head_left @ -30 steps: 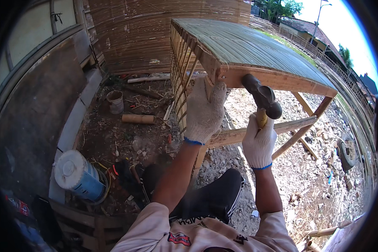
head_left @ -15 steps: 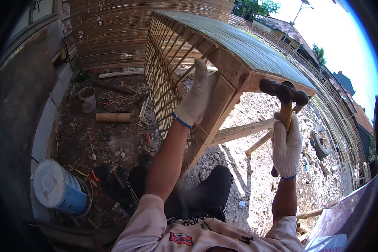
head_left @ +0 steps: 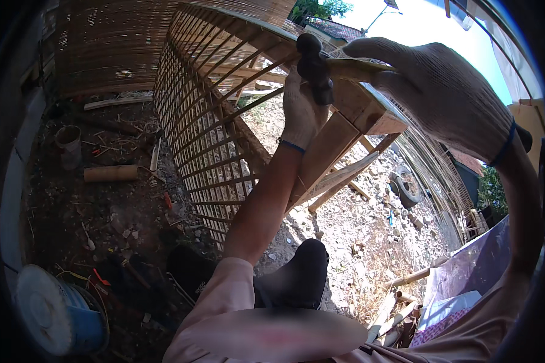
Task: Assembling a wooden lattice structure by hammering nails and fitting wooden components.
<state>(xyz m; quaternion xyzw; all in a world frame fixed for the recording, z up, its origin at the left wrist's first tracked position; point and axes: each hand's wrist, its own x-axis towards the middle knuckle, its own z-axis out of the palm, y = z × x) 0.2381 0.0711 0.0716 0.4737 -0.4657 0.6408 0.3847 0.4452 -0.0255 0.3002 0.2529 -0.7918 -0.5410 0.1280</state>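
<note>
My right hand [head_left: 436, 91], in a knitted white glove, is closed round the yellowish handle of a hammer [head_left: 313, 68]. It is raised at the upper right, and the dark hammer head lies across the top of the frame post. My left hand [head_left: 301, 115], gloved too, grips the wooden frame [head_left: 330, 142] at its upper corner, beside the slat ends. The hammer head covers part of the left fingers, so whether they also hold something small is hidden. The frame carries a lattice side of thin slats [head_left: 209, 115] stretching away to the left.
A blue and white bucket [head_left: 60, 314] stands at lower left. On the dirt lie a bamboo section [head_left: 111, 173] and a small pail [head_left: 68, 145]. Rubble and an old tyre [head_left: 404, 186] lie to the right, with bamboo poles [head_left: 399, 314] lower right. A woven bamboo wall [head_left: 115, 48] rises behind.
My right hand has lifted and swung the hammer from upright at the right to lying sideways over the frame corner. My left hand stays at the corner while the view has shifted.
</note>
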